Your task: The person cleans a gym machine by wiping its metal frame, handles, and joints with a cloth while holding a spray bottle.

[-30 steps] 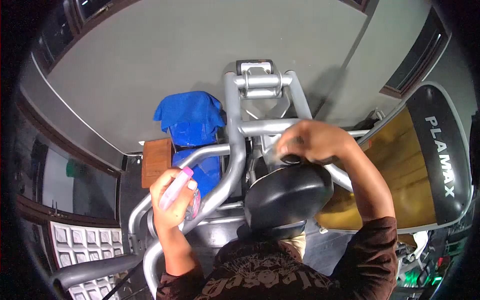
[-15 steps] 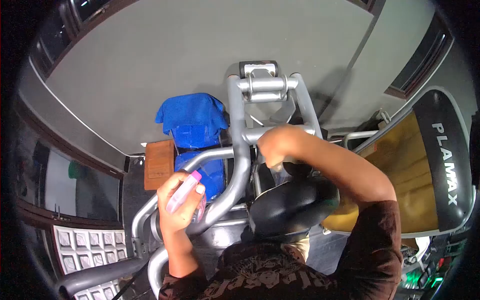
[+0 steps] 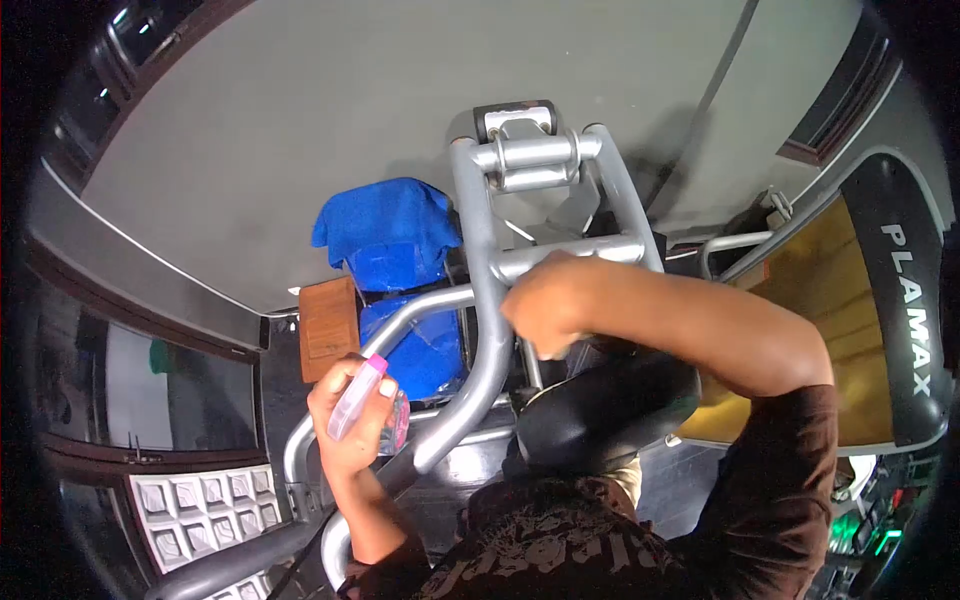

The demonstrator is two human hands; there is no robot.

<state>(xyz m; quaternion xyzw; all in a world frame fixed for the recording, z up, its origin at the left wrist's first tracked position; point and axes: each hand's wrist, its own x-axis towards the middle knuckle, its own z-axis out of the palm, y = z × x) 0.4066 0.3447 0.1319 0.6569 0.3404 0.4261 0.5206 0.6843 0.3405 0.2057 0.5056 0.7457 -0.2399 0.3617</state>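
Pink-tipped spray bottle (image 3: 358, 402): in L hand (image 3: 348, 445), btwn thumb & fingers; head slants, pink tip at upper R end. Lower part shows just R of the palm.
L fingers: wrapped narrow round the bottle's neck, thumb bent over near its top.
R hand (image 3: 548, 305): wrist bent, knuckles up, fingers curled downward, tips mostly hidden. Can't tell how tight they are or if anything's in them.
Black pad (image 3: 612, 412): below & R of the R fingers, on the wearer's side; can't tell if touching. Long axis slants, low L end to high R end. R arm is nearer, its forearm passing above the pad's far side; L hand is well apart, off to the L.
Silver frame (image 3: 484, 300): upright tube just L of R fingers, crossbar just beyond them; contact unclear. Lower curve of the tube runs btwn the 2 hands.
Blue chair (image 3: 385, 266): w/ blue cloth (image 3: 383, 215) draped over its back, beyond L fingers.
Wooden box (image 3: 328, 318): beyond L fingers, beside the chair.
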